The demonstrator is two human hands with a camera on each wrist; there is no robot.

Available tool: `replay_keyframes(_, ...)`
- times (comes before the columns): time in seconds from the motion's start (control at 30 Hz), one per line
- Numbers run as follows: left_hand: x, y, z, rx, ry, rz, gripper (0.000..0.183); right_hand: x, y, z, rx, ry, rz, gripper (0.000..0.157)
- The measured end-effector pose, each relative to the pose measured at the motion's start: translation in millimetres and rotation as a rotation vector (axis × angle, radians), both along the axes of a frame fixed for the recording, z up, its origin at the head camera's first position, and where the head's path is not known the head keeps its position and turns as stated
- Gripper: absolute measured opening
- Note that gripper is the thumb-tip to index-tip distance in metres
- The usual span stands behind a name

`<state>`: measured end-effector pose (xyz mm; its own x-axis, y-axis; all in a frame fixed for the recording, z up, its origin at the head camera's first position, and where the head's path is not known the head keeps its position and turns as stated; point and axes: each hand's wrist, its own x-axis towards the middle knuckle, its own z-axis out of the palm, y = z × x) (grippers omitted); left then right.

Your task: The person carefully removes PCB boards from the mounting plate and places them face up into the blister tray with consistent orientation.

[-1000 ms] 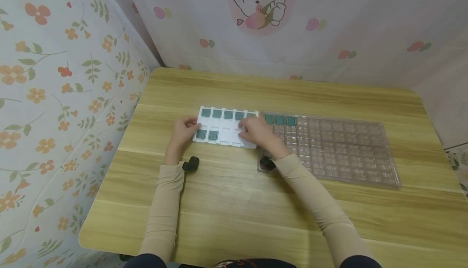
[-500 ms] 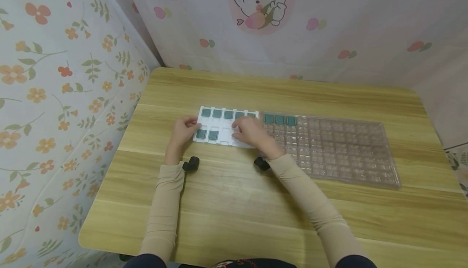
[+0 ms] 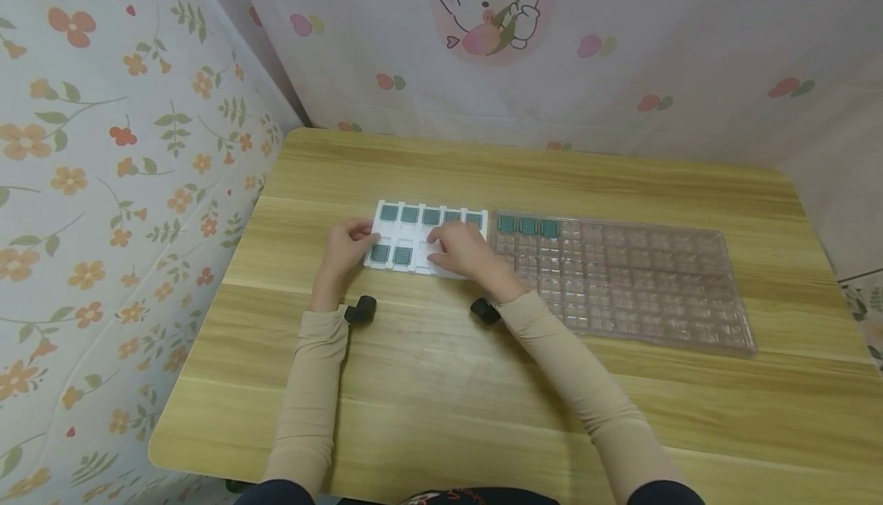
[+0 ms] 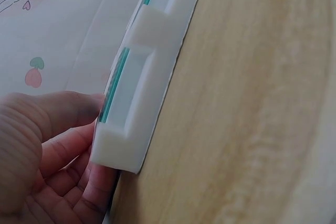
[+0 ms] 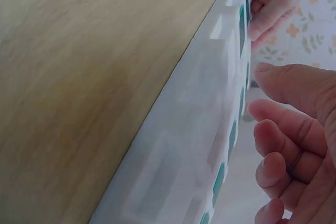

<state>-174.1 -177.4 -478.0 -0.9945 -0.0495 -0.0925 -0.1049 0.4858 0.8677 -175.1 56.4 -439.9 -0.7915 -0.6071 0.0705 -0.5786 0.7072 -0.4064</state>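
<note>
A white tray [image 3: 387,234] with square pockets lies on the table. Its far row holds several green square chips [image 3: 409,215], and two more sit at the left of its near row. My left hand [image 3: 345,248] pinches the tray's left end, thumb on top and fingers beneath, as the left wrist view shows. Over the near row hovers my right hand [image 3: 465,250], palm down. In the right wrist view its thumb [image 5: 289,85] and bent fingers stand apart with nothing between them. This hand hides the right part of the near row.
Right beside the white tray lies a clear plastic tray [image 3: 641,283] with many small compartments. Three green chips [image 3: 527,226] sit in its far left corner. Patterned curtains [image 3: 386,14] hang behind and to the left of the wooden table [image 3: 414,390].
My right hand has moved left across the white tray, from its right end toward the middle of the near row. The left hand and both trays stay in place.
</note>
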Motion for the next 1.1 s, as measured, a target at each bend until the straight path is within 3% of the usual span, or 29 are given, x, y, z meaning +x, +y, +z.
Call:
replay_keyframes(0.3,-0.1,0.5,-1.6,0.007,0.005,-0.001,0.030,1.1,-8.2,-1.2,0.007,-0.034,0.003,0.026)
replay_keyframes(0.63,-0.5,0.9,-2.3,0.025,-0.007,0.007,0.030,3.6,-17.3,-2.8,0.009,0.017,0.046,0.025)
replay_keyframes(1.1,-0.6,0.0,-2.9,0.030,-0.014,0.009,0.030,6.4,-31.7,-7.0,0.060,-0.013,0.040,0.027)
